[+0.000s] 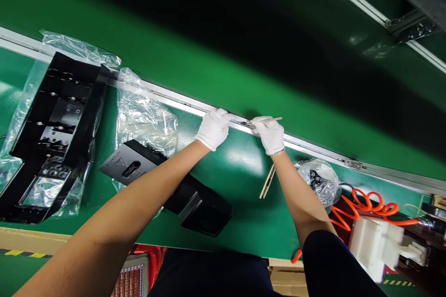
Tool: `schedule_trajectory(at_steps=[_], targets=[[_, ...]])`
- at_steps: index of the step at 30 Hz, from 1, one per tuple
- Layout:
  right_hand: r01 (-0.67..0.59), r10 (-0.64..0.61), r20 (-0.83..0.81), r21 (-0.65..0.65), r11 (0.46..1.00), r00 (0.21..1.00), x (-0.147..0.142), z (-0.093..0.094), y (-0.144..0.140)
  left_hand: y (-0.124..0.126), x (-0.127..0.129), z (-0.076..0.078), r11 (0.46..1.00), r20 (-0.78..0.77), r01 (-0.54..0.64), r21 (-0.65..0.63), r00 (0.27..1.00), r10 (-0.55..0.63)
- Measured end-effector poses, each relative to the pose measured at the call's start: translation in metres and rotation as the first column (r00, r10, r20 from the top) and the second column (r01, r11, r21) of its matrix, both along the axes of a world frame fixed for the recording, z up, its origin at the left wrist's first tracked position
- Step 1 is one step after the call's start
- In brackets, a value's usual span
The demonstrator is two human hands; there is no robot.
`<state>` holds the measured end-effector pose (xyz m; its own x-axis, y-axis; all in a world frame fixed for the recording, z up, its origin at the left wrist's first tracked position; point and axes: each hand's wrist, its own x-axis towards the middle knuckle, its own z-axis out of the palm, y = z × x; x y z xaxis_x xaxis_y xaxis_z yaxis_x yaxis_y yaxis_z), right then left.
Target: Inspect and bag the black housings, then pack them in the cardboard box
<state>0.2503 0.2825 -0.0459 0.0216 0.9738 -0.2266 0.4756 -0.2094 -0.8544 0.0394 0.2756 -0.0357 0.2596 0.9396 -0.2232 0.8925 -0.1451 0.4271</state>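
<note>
Both my hands wear white gloves and reach out to the metal rail at the far edge of the green work surface. My left hand rests closed on the rail. My right hand pinches thin metal tweezers, whose tip meets a small dark part lying on the rail between the two hands. A pale flat stick lies on the surface just below my right wrist.
A black plastic housing lies under my left forearm, half on a clear bag. A large black frame in plastic wrap sits at the left. At the right are a bagged part, an orange coiled hose and a white device.
</note>
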Motion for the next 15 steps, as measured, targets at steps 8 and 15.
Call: schedule_trajectory(at_steps=[8, 15], targets=[[0.216, -0.236, -0.334, -0.098, 0.972, 0.912, -0.002, 0.004, -0.018, -0.002, -0.004, -0.003, 0.994, 0.114, -0.111, 0.020, 0.988, 0.108], [0.166, -0.236, -0.242, -0.279, 0.946, 0.941, 0.014, 0.039, -0.054, 0.001, -0.013, -0.006, 0.986, 0.283, -0.158, -0.044, 0.945, 0.164]])
